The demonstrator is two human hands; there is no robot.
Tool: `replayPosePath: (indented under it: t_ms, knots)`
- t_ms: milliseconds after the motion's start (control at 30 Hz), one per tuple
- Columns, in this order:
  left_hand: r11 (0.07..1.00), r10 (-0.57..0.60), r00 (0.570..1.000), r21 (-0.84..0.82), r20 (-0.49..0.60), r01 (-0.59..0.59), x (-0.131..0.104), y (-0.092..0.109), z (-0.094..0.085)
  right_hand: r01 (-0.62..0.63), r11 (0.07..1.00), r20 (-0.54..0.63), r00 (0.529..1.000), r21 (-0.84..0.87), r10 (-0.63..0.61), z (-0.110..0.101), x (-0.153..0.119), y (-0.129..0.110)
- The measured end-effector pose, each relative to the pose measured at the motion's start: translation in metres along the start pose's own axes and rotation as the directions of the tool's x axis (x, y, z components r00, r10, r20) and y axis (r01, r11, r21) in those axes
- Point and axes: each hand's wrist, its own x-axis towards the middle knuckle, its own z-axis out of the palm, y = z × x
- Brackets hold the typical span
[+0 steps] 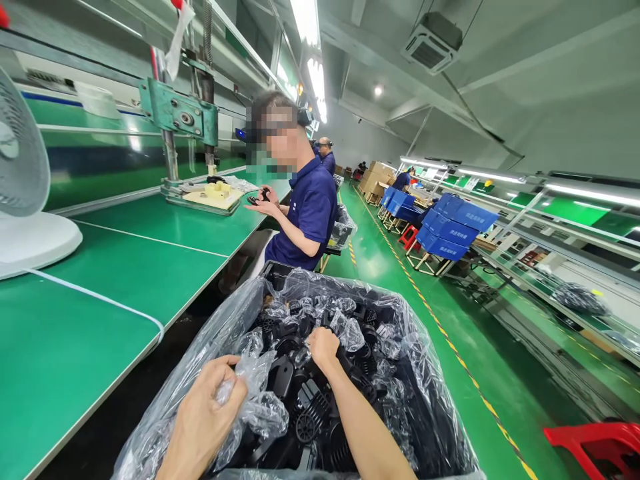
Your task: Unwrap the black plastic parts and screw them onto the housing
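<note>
A dark bin lined with a clear plastic liner (pixel 425 347) stands in front of me, filled with black plastic parts (pixel 307 407), several of them ribbed or wheel-shaped. Crumpled clear plastic bags lie among them. My left hand (pixel 207 403) is closed on a clear plastic bag (pixel 260 400) over the bin's left side. Deeper in the bin, my right hand (pixel 323 347) reaches down with curled fingers among the parts, beside another crumpled bag (pixel 349 331). Its fingertips are hidden, so what it grips cannot be made out.
A green workbench (pixel 125 313) runs along the left, bearing a white fan (pixel 30 173) and a green press (pixel 180 117). A co-worker (pixel 305 207) sits beyond the bin, handling a black part. Blue boxes (pixel 450 227) and a red stool (pixel 595 440) stand to the right.
</note>
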Motion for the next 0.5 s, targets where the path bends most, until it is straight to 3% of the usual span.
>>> replayPosePath:
  t_ms: [167, 300, 400, 500]
  knots:
    - [0.999, -0.006, 1.0, 0.052, 0.009, 0.006, 0.0, 0.004, 0.0, 0.074, 0.991, -0.087, 0.994, 0.114, -0.065, 0.005, -0.007, 0.011]
    - [0.984, -0.109, 0.992, 0.148, 0.061, 0.099, -0.003, 0.006, -0.001, 0.127, 0.946, -0.209, 0.976, 0.299, -0.065, 0.003, -0.01, 0.02]
    - [0.962, -0.188, 0.973, 0.228, 0.136, 0.154, -0.006, 0.01, -0.002, 0.184, 0.854, -0.275, 0.96, 0.486, -0.05, -0.004, -0.011, 0.027]
    - [0.953, -0.209, 0.957, 0.264, 0.203, 0.153, -0.005, 0.017, -0.002, 0.255, 0.704, -0.304, 0.951, 0.663, -0.057, -0.008, -0.013, 0.027]
